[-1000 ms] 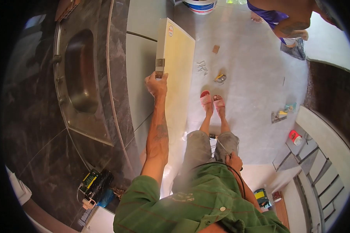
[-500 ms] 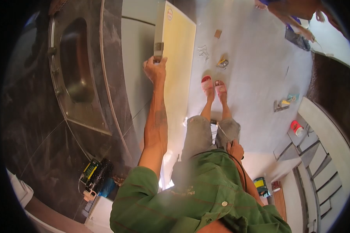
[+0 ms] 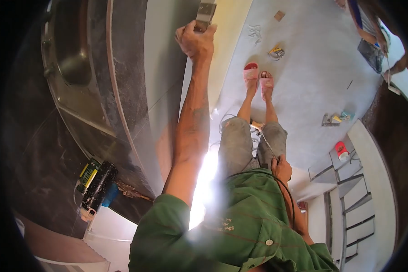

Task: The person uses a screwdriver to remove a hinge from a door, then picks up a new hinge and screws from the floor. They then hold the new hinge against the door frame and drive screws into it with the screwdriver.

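Observation:
My left hand (image 3: pixel 196 41) reaches up along a panel (image 3: pixel 229 41) with a pale yellow face and a white edge. Its fingers are closed around a flat metal-banded tool (image 3: pixel 206 13), scraper- or brush-like, close to the panel's edge; its far end is cut off by the frame. Down by my thigh, my right hand (image 3: pixel 282 167) grips a thin metal wand (image 3: pixel 267 141), torch-like. A brass-coloured cylinder (image 3: pixel 257 124) shows at its far end, between my knees. From near this hand a black hose (image 3: pixel 289 195) runs down beside my shirt.
A steel sink (image 3: pixel 75 63) is set in the dark counter on the left, with a black-and-green device (image 3: pixel 97 183) near its corner. A tape measure (image 3: pixel 276 53) lies beyond my sandals. At upper right, another person's hand (image 3: pixel 396 65) is beside a small roller (image 3: pixel 393 89).
My left hand and its tool have moved up and right in the view, closer to the top edge. The camera view has shifted. My right hand keeps its grip, and more of the wand's brass end shows.

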The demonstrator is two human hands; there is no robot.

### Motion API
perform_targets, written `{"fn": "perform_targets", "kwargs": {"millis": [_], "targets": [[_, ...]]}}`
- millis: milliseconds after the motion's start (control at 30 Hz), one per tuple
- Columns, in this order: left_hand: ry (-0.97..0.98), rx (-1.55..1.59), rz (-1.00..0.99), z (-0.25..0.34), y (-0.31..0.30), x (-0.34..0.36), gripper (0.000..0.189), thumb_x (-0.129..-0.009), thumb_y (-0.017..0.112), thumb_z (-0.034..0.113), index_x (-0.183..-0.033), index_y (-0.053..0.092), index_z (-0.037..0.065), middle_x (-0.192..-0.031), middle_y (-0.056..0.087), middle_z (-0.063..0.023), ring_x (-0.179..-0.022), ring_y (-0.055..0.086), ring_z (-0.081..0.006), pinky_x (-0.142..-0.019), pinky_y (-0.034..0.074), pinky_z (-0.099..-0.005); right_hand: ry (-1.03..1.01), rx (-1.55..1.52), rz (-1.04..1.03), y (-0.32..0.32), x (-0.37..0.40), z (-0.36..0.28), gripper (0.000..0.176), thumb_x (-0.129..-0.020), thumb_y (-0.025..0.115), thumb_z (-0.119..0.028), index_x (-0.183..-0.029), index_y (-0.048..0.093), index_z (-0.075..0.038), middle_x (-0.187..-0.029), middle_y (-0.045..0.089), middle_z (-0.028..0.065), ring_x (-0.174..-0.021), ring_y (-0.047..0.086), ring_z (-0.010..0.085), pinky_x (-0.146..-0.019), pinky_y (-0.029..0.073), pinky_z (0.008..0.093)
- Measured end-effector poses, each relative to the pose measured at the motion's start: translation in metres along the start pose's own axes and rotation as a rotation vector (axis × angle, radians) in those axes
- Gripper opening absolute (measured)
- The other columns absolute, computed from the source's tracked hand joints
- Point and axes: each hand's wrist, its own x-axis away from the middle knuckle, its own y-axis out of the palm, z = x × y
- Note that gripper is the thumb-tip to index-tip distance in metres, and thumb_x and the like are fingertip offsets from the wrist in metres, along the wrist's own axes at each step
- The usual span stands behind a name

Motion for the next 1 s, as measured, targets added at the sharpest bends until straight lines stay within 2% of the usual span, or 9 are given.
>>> {"fn": "perform_targets", "kwargs": {"millis": [133, 167, 267, 300, 433, 533, 667, 867, 1000], "targets": [[0.026, 0.073, 0.132, 0.0, 0.005, 0.007, 0.049, -0.06, 0.086, 0.029, -0.096, 0.07, 0.0, -0.104, 0.054, -0.0128, -0.105, 0.049, -0.0342, -0.089, 0.045, -0.0486, -0.037, 0.062, 0.001, -0.005, -0.012, -0.002, 0.027, -0.088, 0.061, -0.034, -0.095, 0.057, -0.008, -0.079, 0.067, 0.0215, -0.075, 0.064, 0.0439, -0.066, 0.049, 0.0528], [0.056, 0.037, 0.105, -0.001, 0.004, 0.008, 0.055, -0.06, 0.088, 0.027, -0.103, 0.068, -0.002, -0.107, 0.052, -0.0131, -0.103, 0.048, -0.0346, -0.089, 0.044, -0.0492, -0.05, 0.07, 0.005, -0.008, -0.016, -0.002, 0.027, -0.088, 0.061, -0.033, -0.095, 0.057, -0.008, -0.079, 0.067, 0.0215, -0.075, 0.064, 0.0439, -0.067, 0.048, 0.0528], [0.089, -0.121, 0.042, 0.001, -0.003, 0.008, 0.059, -0.073, 0.081, 0.027, -0.118, 0.061, -0.005, -0.114, 0.058, -0.0206, -0.102, 0.057, -0.0355, -0.088, 0.048, -0.0441, -0.068, 0.139, -0.001, -0.016, -0.024, -0.007, 0.026, -0.087, 0.061, -0.03, -0.096, 0.055, -0.007, -0.078, 0.066, 0.0219, -0.075, 0.064, 0.044, -0.067, 0.048, 0.0531], [0.099, -0.091, 0.056, -0.006, 0.0, 0.009, 0.067, -0.069, 0.083, 0.026, -0.122, 0.058, -0.007, -0.11, 0.056, -0.0206, -0.105, 0.053, -0.0347, -0.092, 0.045, -0.0468, -0.069, 0.16, -0.002, -0.016, -0.028, -0.005, 0.026, -0.087, 0.061, -0.03, -0.096, 0.054, -0.007, -0.078, 0.066, 0.022, -0.075, 0.064, 0.044, -0.067, 0.048, 0.0532], [0.135, -0.028, -0.018, -0.009, -0.011, 0.015, 0.078, -0.07, 0.084, 0.032, -0.131, 0.051, -0.006, -0.117, 0.053, -0.0214, -0.113, 0.049, -0.0352, -0.098, 0.041, -0.0512, -0.088, 0.228, 0.005, -0.02, -0.034, -0.002, 0.026, -0.086, 0.061, -0.029, -0.095, 0.053, -0.006, -0.077, 0.065, 0.0221, -0.074, 0.063, 0.044, -0.067, 0.047, 0.0534], [0.141, 0.067, 0.062, -0.012, -0.007, 0.02, 0.058, -0.068, 0.086, 0.031, -0.109, 0.065, -0.003, -0.115, 0.052, -0.0136, -0.111, 0.046, -0.0302, -0.092, 0.044, -0.0441, -0.081, 0.24, -0.005, -0.024, -0.038, -0.004, 0.026, -0.085, 0.061, -0.029, -0.093, 0.053, -0.006, -0.076, 0.065, 0.0221, -0.074, 0.063, 0.0439, -0.067, 0.047, 0.0533], [0.16, 0.07, 0.04, -0.013, -0.006, 0.012, 0.057, -0.072, 0.083, 0.026, -0.116, 0.061, -0.003, -0.11, 0.053, -0.0121, -0.108, 0.046, -0.0314, -0.091, 0.044, -0.0438, -0.089, 0.236, 0.011, -0.025, -0.037, -0.012, 0.025, -0.085, 0.06, -0.028, -0.091, 0.054, -0.005, -0.075, 0.065, 0.0223, -0.074, 0.063, 0.0442, -0.066, 0.047, 0.0533], [0.172, 0.025, 0.063, -0.011, -0.005, 0.011, 0.048, -0.075, 0.08, 0.024, -0.111, 0.062, -0.002, -0.106, 0.055, -0.011, -0.104, 0.048, -0.0316, -0.091, 0.043, -0.0454, -0.082, 0.197, 0.017, -0.021, -0.037, -0.012, 0.026, -0.085, 0.06, -0.029, -0.092, 0.055, -0.005, -0.075, 0.065, 0.0229, -0.072, 0.063, 0.0448, -0.066, 0.047, 0.0538], [0.249, -0.012, 0.051, -0.018, -0.001, 0.009, 0.052, -0.075, 0.078, 0.028, -0.114, 0.059, -0.001, -0.111, 0.049, -0.0143, -0.105, 0.045, -0.0346, -0.091, 0.039, -0.049, -0.059, 0.165, 0.004, -0.021, -0.034, -0.017, 0.025, -0.084, 0.06, -0.029, -0.092, 0.056, -0.006, -0.076, 0.065, 0.0231, -0.073, 0.063, 0.0449, -0.066, 0.047, 0.0545]]}}
